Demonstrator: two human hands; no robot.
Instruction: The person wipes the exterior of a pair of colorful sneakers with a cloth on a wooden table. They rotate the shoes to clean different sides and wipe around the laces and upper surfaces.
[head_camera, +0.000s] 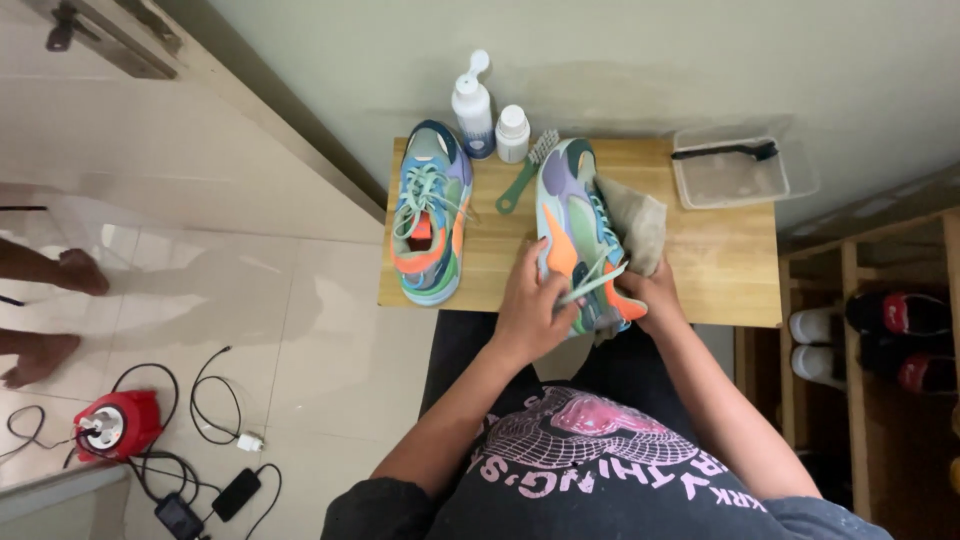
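Nearest the body, the left hand (530, 305) is closed round the near end of a multicoloured mesh sneaker w/ orange, purple and mint panels (573, 225), fingers curled over its side and a mint lace (592, 283). The right hand (650, 300) is shut on the sneaker's right side, where a beige cloth (635, 222) is pressed against it; how much of the cloth is pinched can't be told. The sneaker is tipped on its side at the near edge of the light wooden table (720, 260), long axis running away from the body, toe far, heel between both hands. Approx. equal reach for both. Further off, left: the matching second sneaker (430, 215), upright. Beyond: a green-handled brush (525, 170), a white pump bottle (472, 105), a small white bottle (512, 133), and a clear plastic tub w/ a black brush (728, 168).
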